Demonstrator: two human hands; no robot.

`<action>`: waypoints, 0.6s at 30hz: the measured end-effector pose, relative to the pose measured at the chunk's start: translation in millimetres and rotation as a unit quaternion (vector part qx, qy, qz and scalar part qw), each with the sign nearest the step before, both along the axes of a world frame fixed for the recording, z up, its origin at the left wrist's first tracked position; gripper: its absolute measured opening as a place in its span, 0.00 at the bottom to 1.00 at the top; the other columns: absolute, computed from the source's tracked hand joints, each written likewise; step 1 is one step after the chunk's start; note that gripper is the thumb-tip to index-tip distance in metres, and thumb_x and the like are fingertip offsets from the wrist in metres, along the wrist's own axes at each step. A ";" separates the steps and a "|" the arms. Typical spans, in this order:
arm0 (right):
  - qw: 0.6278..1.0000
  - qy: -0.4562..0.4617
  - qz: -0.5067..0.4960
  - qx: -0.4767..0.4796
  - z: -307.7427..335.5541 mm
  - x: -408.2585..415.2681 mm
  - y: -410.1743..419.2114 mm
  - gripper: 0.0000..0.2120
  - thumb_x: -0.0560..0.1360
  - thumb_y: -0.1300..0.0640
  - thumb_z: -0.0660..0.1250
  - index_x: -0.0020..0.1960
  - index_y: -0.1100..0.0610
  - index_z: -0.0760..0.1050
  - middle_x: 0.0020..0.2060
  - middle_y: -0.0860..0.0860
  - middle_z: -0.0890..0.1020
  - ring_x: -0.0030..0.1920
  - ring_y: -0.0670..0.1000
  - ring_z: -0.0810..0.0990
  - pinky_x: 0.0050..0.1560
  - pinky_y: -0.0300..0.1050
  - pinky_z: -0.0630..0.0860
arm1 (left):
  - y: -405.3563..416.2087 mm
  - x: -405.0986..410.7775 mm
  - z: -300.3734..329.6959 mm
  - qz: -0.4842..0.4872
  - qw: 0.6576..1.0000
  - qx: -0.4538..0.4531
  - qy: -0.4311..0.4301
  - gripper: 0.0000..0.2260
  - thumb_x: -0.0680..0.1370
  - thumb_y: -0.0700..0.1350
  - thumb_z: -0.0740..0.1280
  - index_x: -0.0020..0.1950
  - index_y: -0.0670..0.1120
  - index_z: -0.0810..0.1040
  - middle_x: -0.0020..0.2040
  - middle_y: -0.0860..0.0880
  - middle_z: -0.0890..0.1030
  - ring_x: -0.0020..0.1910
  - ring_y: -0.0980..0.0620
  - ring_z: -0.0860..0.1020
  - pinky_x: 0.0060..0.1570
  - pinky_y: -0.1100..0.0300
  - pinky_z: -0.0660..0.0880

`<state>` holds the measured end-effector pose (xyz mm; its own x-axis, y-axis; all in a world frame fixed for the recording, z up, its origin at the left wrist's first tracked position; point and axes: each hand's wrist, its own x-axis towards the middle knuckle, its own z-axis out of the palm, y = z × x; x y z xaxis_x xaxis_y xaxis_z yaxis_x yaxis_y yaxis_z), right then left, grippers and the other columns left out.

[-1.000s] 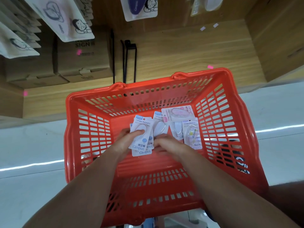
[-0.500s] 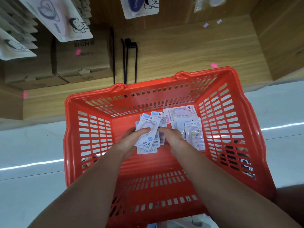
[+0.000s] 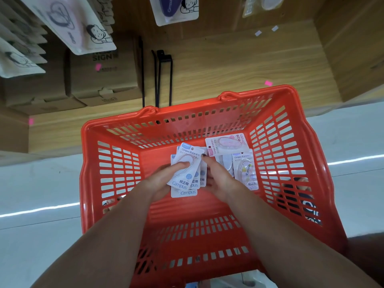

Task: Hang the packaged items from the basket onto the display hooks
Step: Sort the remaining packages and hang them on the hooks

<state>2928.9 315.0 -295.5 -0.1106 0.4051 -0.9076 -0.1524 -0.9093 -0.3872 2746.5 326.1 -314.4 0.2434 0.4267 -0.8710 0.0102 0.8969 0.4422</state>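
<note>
Head view is looking down into the basket [image 3: 295,142], which is sitting on the pale floor [image 3: 41,183] in front of a wooden shelf [image 3: 228,80]. Left hand [image 3: 164,179] is gripping a fanned stack of blue packs [image 3: 187,173], thumb lying across the top one, fingers curled underneath. Right hand [image 3: 218,179] is sitting just beside the stack, fingertips touching its right edge; whether it is pinching a pack or only steadying, cannot tell. More packs are lying on the basket bottom: a pink pack [image 3: 226,143] toward the far wall, a yellow pack [image 3: 245,169] just right of the right hand.

Orientation: the long axis of the held packs is running roughly away from the person, tilted a little to the right. Their hang-hole ends are pointing toward the far wall and the shelf; the "Campus" lettering ends are pointing back at the wrists. The pink pack is lying crosswise, long axis left-right.

Risks, as judged from here:
- stack is fanning out, so lower packs may be slipping loose on lifting, since only the thumb is visibly pressing from above
- hang holes are not lining up while the packs are splayed, so threading several onto the black hook [image 3: 164,80] at once may be snagging
- hanging cards [image 3: 70,23] are crowding the upper left and could be getting knocked during the reach
</note>
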 end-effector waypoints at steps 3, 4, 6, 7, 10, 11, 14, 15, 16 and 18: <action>1.000 0.018 0.019 -0.001 2.1 -2.0 -2.3 0.19 0.82 0.40 0.62 0.62 0.51 0.83 0.54 0.53 0.88 0.59 0.56 0.85 0.64 0.52 0.79 | -1.2 1.1 4.8 -0.004 1.000 -0.001 -0.022 0.26 0.72 0.53 0.76 0.69 0.46 0.81 0.62 0.39 0.85 0.63 0.38 0.83 0.68 0.41 0.77; 0.999 0.027 0.019 0.000 3.1 -3.1 -3.2 0.20 0.82 0.39 0.62 0.63 0.51 0.83 0.55 0.53 0.88 0.60 0.56 0.85 0.63 0.51 0.80 | -1.5 0.5 6.8 -0.001 1.000 -0.002 -0.029 0.25 0.74 0.52 0.75 0.69 0.46 0.81 0.63 0.39 0.84 0.63 0.38 0.83 0.66 0.41 0.78; 0.999 0.039 0.008 -0.006 5.7 -6.0 -3.4 0.21 0.82 0.38 0.61 0.64 0.50 0.82 0.56 0.53 0.88 0.59 0.55 0.86 0.57 0.49 0.82 | -1.6 -1.3 11.4 0.007 0.999 -0.007 -0.044 0.21 0.77 0.50 0.74 0.69 0.46 0.81 0.63 0.38 0.84 0.62 0.37 0.83 0.61 0.43 0.81; 0.999 0.041 0.007 -0.008 5.4 -6.5 -3.7 0.22 0.82 0.37 0.61 0.64 0.50 0.82 0.56 0.53 0.88 0.58 0.55 0.86 0.55 0.49 0.82 | -1.9 -1.9 14.1 0.012 0.999 -0.009 -0.051 0.21 0.77 0.50 0.74 0.69 0.46 0.80 0.63 0.38 0.84 0.61 0.37 0.83 0.58 0.43 0.81; 0.998 0.052 0.017 -0.005 10.5 -6.2 -2.5 0.24 0.81 0.34 0.61 0.63 0.49 0.83 0.55 0.53 0.88 0.56 0.54 0.86 0.52 0.48 0.82 | -3.0 -3.0 14.1 0.021 0.998 0.005 -0.061 0.23 0.76 0.50 0.73 0.70 0.47 0.80 0.63 0.38 0.84 0.58 0.39 0.84 0.55 0.45 0.82; 0.999 0.046 0.026 -0.002 12.5 -5.2 -1.2 0.24 0.81 0.34 0.61 0.62 0.50 0.83 0.54 0.53 0.88 0.56 0.53 0.86 0.52 0.48 0.82 | -3.6 -3.4 13.0 0.024 0.998 0.010 -0.057 0.23 0.76 0.50 0.73 0.70 0.47 0.80 0.62 0.38 0.84 0.58 0.39 0.85 0.54 0.45 0.82; 0.999 -0.036 -0.010 0.003 11.7 1.3 8.3 0.21 0.81 0.39 0.65 0.58 0.57 0.80 0.52 0.56 0.86 0.51 0.54 0.85 0.48 0.47 0.82 | -3.7 -5.4 9.9 0.056 0.998 0.006 -0.025 0.28 0.71 0.51 0.78 0.70 0.48 0.79 0.62 0.39 0.85 0.59 0.38 0.85 0.57 0.38 0.82; 0.996 -0.081 -0.048 0.001 6.4 6.5 12.7 0.19 0.81 0.43 0.68 0.59 0.59 0.79 0.53 0.57 0.85 0.50 0.54 0.84 0.48 0.47 0.82 | -4.1 -6.2 8.9 0.063 0.998 0.005 -0.014 0.30 0.70 0.52 0.79 0.71 0.48 0.79 0.62 0.40 0.85 0.59 0.38 0.85 0.59 0.36 0.81; 0.989 -0.114 -0.094 -0.006 1.5 12.5 17.7 0.18 0.80 0.46 0.70 0.59 0.60 0.77 0.56 0.58 0.84 0.51 0.55 0.84 0.50 0.47 0.82 | -4.5 -7.1 8.1 0.071 0.997 0.006 -0.006 0.31 0.70 0.52 0.80 0.71 0.49 0.78 0.62 0.40 0.85 0.59 0.39 0.85 0.59 0.34 0.80; 0.979 -0.109 -0.169 -0.030 -3.3 22.6 27.1 0.18 0.80 0.48 0.72 0.62 0.60 0.76 0.57 0.58 0.83 0.54 0.56 0.83 0.55 0.48 0.81 | -4.9 -7.9 8.7 0.081 0.997 0.012 0.001 0.29 0.71 0.51 0.80 0.72 0.51 0.77 0.61 0.42 0.86 0.59 0.39 0.85 0.60 0.32 0.79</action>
